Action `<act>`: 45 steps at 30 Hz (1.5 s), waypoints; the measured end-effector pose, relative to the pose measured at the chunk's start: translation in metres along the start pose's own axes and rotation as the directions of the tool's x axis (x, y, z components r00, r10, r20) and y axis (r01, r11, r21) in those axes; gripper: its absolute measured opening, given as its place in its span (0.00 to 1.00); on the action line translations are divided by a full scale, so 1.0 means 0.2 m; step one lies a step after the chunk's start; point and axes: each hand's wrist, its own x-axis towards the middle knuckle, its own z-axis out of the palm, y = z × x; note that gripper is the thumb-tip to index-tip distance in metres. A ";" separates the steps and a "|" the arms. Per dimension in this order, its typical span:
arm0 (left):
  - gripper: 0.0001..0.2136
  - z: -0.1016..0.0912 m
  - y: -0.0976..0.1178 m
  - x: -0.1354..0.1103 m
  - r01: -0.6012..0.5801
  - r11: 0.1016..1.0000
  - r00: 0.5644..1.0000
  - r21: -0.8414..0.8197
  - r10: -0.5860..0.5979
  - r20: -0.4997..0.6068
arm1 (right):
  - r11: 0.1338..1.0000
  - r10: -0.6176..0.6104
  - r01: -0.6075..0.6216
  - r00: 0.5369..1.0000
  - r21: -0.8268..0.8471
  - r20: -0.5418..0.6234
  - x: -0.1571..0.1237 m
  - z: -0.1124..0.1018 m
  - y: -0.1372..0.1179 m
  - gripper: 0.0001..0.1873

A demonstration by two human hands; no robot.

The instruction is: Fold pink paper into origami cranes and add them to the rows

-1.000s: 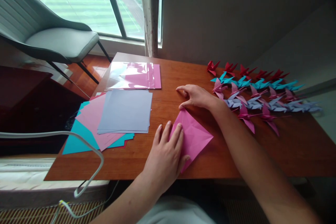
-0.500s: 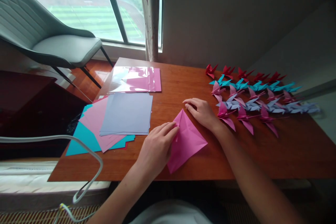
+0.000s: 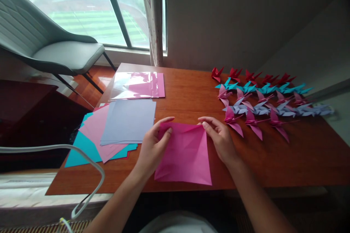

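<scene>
A creased magenta sheet of origami paper (image 3: 186, 156) is spread between my hands near the table's front edge. My left hand (image 3: 157, 140) pinches its upper left corner between thumb and fingers. At the upper right corner, my right hand (image 3: 218, 136) grips the paper with the thumb on top. Fold lines run across the sheet, and its top edge bends slightly. Just right of my right hand stands a row of magenta paper cranes (image 3: 254, 123).
Left on the wooden table (image 3: 186, 91) lie lavender sheets (image 3: 128, 122) over fanned pink and teal paper (image 3: 84, 145). Behind them is a clear plastic packet (image 3: 136, 85). Red cranes (image 3: 250, 75), teal cranes (image 3: 265, 88) and others form rows at right. A white cable (image 3: 90, 164) loops front left.
The magenta paper was a diamond pinched by my left hand alone; now it is opened wider and turned squarer. My right hand came down from beside it and took its right corner.
</scene>
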 end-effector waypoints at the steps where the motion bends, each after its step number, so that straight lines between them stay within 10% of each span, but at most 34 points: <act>1: 0.18 0.00 0.00 0.00 0.008 1.000 1.000 0.016 -0.008 0.001 | 1.000 0.001 -0.001 1.000 0.005 -0.016 -0.02 0.00 0.00 0.11; 8: 0.24 0.02 -0.02 0.04 -0.193 0.894 0.980 0.404 0.192 0.043 | 0.971 -0.006 -0.008 0.998 -0.240 -0.055 -0.05 -0.01 0.00 0.10; 14: 0.16 0.02 -0.01 0.02 -0.448 0.454 0.815 0.770 0.561 0.143 | 0.812 -0.163 0.066 0.980 -0.580 -0.117 -0.05 -0.04 0.00 0.07; 19: 0.08 0.04 -0.02 -0.04 -0.547 0.281 0.805 0.788 0.434 0.404 | 0.682 -0.282 0.130 0.955 -0.719 -0.094 -0.05 -0.04 0.04 0.06; 32: 0.20 0.03 -0.04 0.00 -0.554 0.100 0.817 0.826 0.258 0.516 | 0.298 -0.390 0.244 0.913 -0.923 0.116 -0.14 -0.04 0.08 0.20; 41: 0.17 0.02 0.00 0.04 -0.531 0.128 0.838 0.838 0.227 0.496 | 0.499 -0.460 0.422 0.869 -0.757 0.181 -0.17 -0.03 0.03 0.06; 45: 0.16 0.02 0.00 0.06 -0.513 0.109 0.848 0.852 0.218 0.483 | 0.458 -0.509 0.547 0.808 -0.701 0.298 -0.16 -0.04 0.05 0.13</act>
